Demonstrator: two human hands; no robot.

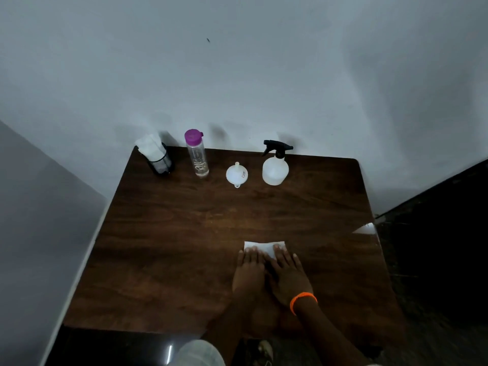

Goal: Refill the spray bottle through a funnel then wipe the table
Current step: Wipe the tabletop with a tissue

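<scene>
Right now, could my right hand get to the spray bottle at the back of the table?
Probably yes. The right hand lies flat on the white tissue, holding nothing, and only bare table lies between it and the spray bottle; the funnel sits off to the side.

Along the bench (163,260) rear edge, left to right: tissue holder (159,161), water bottle (197,154), funnel (237,174), spray bottle (275,165). Tissue (264,246) lies front-centre.

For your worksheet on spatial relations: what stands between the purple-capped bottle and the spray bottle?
In the head view, a white funnel lies between the purple-capped bottle and the spray bottle, touching neither.
</scene>
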